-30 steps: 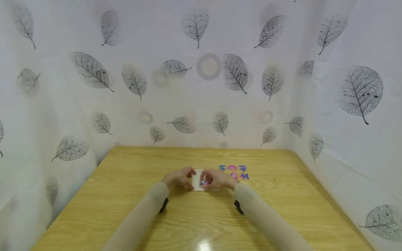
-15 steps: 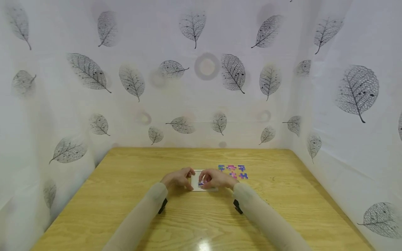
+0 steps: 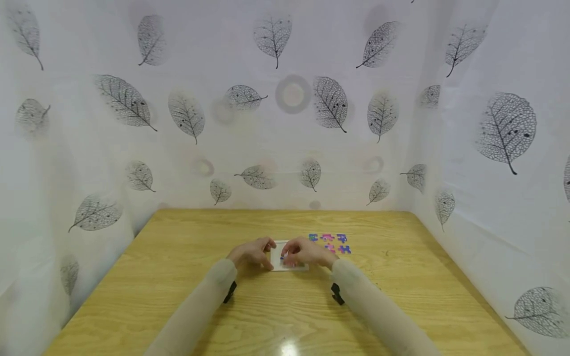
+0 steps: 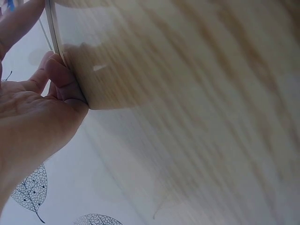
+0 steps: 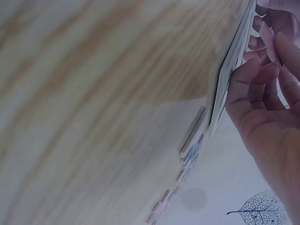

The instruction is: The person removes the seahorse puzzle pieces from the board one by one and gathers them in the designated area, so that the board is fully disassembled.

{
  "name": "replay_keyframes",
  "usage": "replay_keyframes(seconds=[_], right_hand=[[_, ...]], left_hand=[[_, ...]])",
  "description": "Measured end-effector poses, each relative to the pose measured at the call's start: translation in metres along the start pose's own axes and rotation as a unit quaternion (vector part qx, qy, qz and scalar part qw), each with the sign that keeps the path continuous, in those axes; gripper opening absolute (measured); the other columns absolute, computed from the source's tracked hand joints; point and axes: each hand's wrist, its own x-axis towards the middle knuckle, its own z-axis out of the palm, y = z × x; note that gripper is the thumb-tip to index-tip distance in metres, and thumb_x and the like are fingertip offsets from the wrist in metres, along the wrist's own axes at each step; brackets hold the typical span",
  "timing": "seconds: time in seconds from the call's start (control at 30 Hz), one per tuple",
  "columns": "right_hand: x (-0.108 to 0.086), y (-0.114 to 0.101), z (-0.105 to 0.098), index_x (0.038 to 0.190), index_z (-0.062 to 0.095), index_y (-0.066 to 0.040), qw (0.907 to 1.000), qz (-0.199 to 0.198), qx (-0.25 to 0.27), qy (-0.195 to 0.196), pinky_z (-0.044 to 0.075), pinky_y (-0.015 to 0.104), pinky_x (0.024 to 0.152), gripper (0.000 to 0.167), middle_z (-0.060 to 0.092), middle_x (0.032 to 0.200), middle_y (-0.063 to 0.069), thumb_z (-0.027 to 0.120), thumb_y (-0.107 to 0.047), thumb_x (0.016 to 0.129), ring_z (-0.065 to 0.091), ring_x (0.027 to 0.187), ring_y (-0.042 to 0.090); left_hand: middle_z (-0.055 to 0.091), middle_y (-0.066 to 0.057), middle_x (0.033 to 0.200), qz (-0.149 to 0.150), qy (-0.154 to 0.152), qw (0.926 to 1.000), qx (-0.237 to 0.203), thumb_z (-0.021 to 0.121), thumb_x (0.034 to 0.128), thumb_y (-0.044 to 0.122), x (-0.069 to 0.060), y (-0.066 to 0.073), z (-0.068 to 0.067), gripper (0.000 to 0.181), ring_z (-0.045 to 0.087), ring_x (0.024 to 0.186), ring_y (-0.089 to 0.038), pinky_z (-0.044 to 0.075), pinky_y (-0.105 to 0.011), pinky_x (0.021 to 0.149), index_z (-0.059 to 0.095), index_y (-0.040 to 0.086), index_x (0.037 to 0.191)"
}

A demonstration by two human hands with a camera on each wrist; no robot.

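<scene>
A small white puzzle tray (image 3: 277, 250) lies flat on the table. My left hand (image 3: 252, 253) holds it at its left side, thumb by the near corner and curled fingers by the far one; in the left wrist view these fingers (image 4: 63, 79) touch the tray's edge. Over the tray's middle, my right hand (image 3: 308, 252) pinches a puzzle piece between thumb and fingers. The right wrist view shows that piece (image 5: 267, 40) tilted, pink on the side seen. Part of the tray is hidden beneath the right hand, where some purple and pink colour shows.
Several loose puzzle pieces (image 3: 327, 238), blue, pink and purple, lie apart on the wooden table (image 3: 196, 237), just beyond and right of the tray. A white leaf-print curtain (image 3: 285, 143) closes off the back and both sides.
The right hand has shifted slightly over the tray, its fingers and the puzzle piece turning a little. The left hand stays at the tray's left side. The head view has shifted slightly.
</scene>
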Motion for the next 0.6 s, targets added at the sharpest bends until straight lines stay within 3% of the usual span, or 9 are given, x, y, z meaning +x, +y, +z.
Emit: replay_keyframes(seconds=[0.27, 0.6], right_hand=[[-0.004, 0.0, -0.005, 0.112, 0.067, -0.004, 0.9995, -0.022, 0.024, 0.0, 0.054, 0.03, 0.071, 0.019, 0.069, 0.094, 0.007, 0.061, -0.011, 0.096, 0.062, 0.079, 0.015], [-0.014, 0.009, -0.012, 0.118, 0.066, -0.007, 0.9986, -0.002, 0.045, 0.026, 0.055, 0.033, 0.064, 0.025, 0.066, 0.095, 0.006, 0.064, -0.019, 0.096, 0.063, 0.073, 0.015]], left_hand=[[0.049, -0.013, 0.128, -0.016, -0.001, 0.9998, -0.014, 0.082, 0.0734, 0.01, -0.003, 0.002, -0.001, 0.06, 0.043, 0.125, -0.031, 0.03, -0.051, 0.112, 0.052, 0.01, 0.126], [0.049, -0.014, 0.131, -0.016, -0.004, 0.9999, -0.002, 0.082, 0.0743, 0.011, -0.002, 0.002, 0.0, 0.062, 0.044, 0.127, -0.032, 0.03, -0.05, 0.112, 0.051, 0.009, 0.128]])
